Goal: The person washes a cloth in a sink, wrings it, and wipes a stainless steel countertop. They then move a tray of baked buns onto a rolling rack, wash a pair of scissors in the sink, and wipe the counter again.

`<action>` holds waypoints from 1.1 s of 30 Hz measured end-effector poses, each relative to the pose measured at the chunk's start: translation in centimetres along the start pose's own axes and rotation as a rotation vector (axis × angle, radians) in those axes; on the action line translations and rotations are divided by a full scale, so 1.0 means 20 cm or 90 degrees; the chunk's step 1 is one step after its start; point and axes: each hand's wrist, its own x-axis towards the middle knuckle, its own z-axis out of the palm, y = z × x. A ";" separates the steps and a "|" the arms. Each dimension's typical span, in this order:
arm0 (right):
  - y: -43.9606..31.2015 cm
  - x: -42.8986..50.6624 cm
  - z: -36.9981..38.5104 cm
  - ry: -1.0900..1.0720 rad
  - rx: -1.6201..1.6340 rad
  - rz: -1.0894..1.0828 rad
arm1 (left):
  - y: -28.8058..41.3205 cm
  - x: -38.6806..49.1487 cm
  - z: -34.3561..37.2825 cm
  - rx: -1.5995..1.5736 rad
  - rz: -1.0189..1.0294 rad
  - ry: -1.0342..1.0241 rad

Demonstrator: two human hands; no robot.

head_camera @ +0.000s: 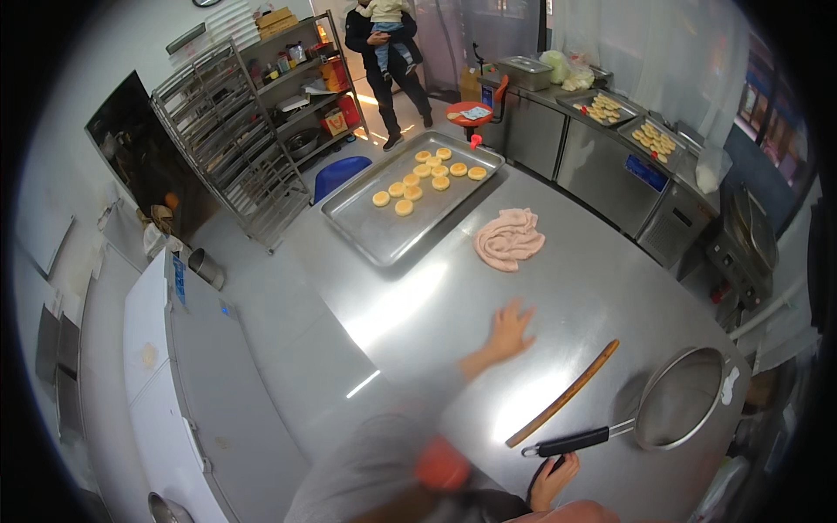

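My left hand is stretched over the steel table, its fingers spread and blurred by motion, with nothing in it. Beyond its fingertips lies a crumpled pink cloth. At the near side of the table is my right hand, fingers bent beside a dark item; whether it grips that item is unclear. Just above the right hand is the black handle of a round mesh strainer. A thin wooden rolling pin lies diagonally between my two hands.
A metal baking tray with several browned round cakes stands at the table's far end. A person holding a child stands behind it. Filled trays sit on the right counter. A rack and white freezer are left.
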 end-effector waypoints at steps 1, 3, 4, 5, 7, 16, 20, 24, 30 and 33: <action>-0.01 0.01 0.00 -0.015 -0.022 -0.014 | -0.10 0.15 -0.04 0.046 -0.007 0.064; -0.05 0.02 -0.03 -0.023 -0.049 -0.035 | -0.27 0.40 -0.11 0.119 -0.048 0.092; -0.07 0.04 -0.04 -0.020 -0.053 -0.020 | -0.33 0.50 -0.13 0.153 -0.056 0.095; -0.09 0.06 -0.06 -0.012 -0.079 -0.041 | -0.39 0.58 -0.13 0.163 -0.065 0.077; -0.11 0.09 -0.12 0.000 -0.131 -0.079 | -0.49 0.70 -0.11 0.201 -0.070 0.073; -0.04 0.02 -0.03 0.000 -0.090 -0.032 | -0.75 0.22 -0.22 0.298 -0.012 0.169; 0.01 0.00 -0.01 -0.024 -0.021 -0.022 | -0.66 -0.40 -0.43 0.293 -0.081 0.047; 0.02 0.00 -0.04 -0.027 0.032 -0.021 | -0.46 -0.88 -0.45 0.185 -0.123 0.032; 0.08 0.00 -0.13 -0.055 0.368 0.066 | -0.14 -1.30 -0.43 0.049 -0.035 -0.126; 0.06 -0.05 -0.25 -0.073 0.442 0.188 | 0.18 -1.49 -0.47 -0.223 -0.006 -0.021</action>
